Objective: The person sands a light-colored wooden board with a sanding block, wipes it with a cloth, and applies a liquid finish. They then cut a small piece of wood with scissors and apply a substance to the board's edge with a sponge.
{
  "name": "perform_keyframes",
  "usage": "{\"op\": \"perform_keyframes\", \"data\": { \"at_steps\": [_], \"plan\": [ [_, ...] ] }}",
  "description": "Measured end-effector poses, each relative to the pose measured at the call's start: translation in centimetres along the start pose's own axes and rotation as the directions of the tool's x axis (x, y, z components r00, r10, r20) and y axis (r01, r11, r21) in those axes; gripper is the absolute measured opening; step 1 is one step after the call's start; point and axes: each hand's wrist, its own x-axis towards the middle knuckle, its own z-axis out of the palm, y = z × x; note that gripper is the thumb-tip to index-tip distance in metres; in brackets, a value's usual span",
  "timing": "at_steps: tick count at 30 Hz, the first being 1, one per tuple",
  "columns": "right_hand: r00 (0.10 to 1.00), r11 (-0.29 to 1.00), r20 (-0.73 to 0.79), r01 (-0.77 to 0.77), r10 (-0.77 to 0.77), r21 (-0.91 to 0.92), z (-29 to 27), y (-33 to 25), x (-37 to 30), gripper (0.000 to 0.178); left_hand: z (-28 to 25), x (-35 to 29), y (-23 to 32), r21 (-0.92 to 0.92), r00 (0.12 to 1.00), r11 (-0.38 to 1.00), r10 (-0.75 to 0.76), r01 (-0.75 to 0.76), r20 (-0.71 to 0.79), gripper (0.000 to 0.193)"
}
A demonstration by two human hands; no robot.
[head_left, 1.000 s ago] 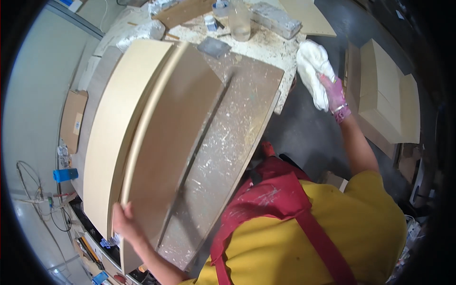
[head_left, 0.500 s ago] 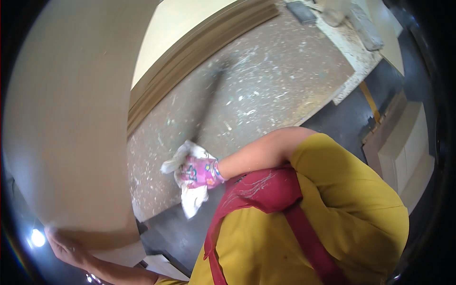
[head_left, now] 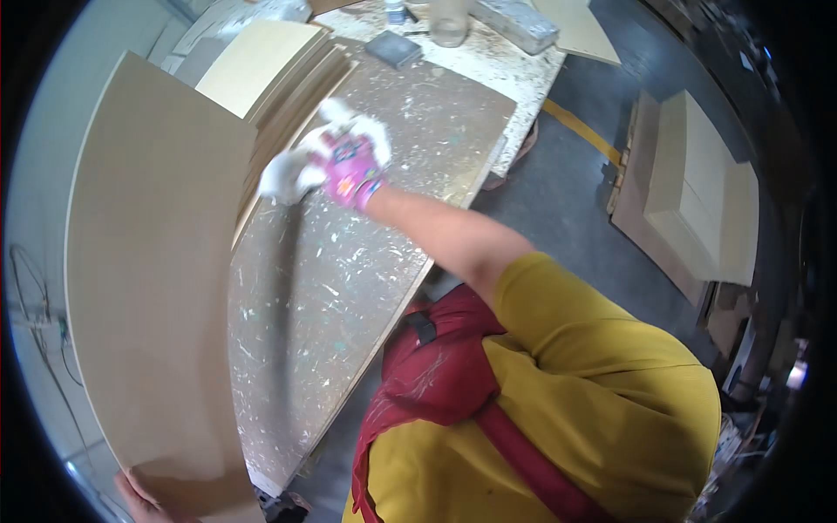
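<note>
A large beige wood panel (head_left: 166, 244) stands raised on its edge at my left, over the side of the worktable. My left hand (head_left: 139, 499), bare, is closed around its near lower edge; part of the hand is cut off by the picture's rim. My right hand (head_left: 350, 170) wears a pink patterned glove and is closed on a bunched white rag (head_left: 283, 177). It is stretched out over the speckled brown tabletop (head_left: 349, 288), close to the stack of boards. The rag and fingers are slightly blurred, and parts of the rag stick out on both sides of the hand.
Beyond the panel lies a stack of boards (head_left: 261, 65). At the table's far end are a grey block (head_left: 393, 49), a clear jar (head_left: 449, 24), a small bottle (head_left: 395, 12) and a long grey bar (head_left: 516, 23). Cardboard-coloured panels (head_left: 689, 187) stand on the floor at right.
My right hand has moved away from my body with the rag, across the tabletop toward the far end. The view has shifted, showing more of the panel and table. My left hand still grips the panel.
</note>
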Motion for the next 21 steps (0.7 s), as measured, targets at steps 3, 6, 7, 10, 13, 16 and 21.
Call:
{"op": "perform_keyframes", "data": {
  "at_steps": [3,6,7,10,13,16,21],
  "plan": [
    [0.970,0.980,-0.150,-0.196,0.189,-0.033,-2.6,9.0,-2.9,0.057,2.4,0.2,-0.3,-0.133,0.995,0.987,0.078,-0.086,-0.060,0.045],
    [0.913,0.916,-0.183,-0.386,0.363,-0.108,-5.6,16.6,-8.6,0.053,1.8,0.4,2.0,-0.123,0.992,0.986,0.103,-0.111,-0.076,0.049],
    [0.890,0.884,-0.166,-0.448,0.425,-0.137,-6.8,19.4,-11.3,0.059,1.7,0.5,2.2,-0.107,0.989,0.985,0.125,-0.133,-0.079,0.049],
    [0.637,0.580,-0.079,-0.634,0.767,0.512,-9.3,27.7,-23.1,0.039,3.2,0.4,1.9,-0.178,0.995,0.980,0.084,-0.091,-0.049,0.047],
    [0.374,0.169,0.196,-0.746,0.906,0.644,-7.2,38.0,-35.8,0.046,4.9,0.5,1.5,-0.279,0.994,0.958,0.044,-0.072,-0.104,0.044],
    [0.283,0.291,-0.099,-0.798,0.954,0.527,-11.0,39.3,-37.5,0.046,5.1,0.8,1.5,-0.311,0.996,0.948,-0.082,0.068,-0.033,0.041],
    [0.652,0.178,-0.046,-0.138,0.757,0.974,-16.6,31.4,-19.8,0.035,3.2,1.1,0.7,-0.200,0.970,0.950,-0.242,0.241,0.018,0.033]
  ]
}}
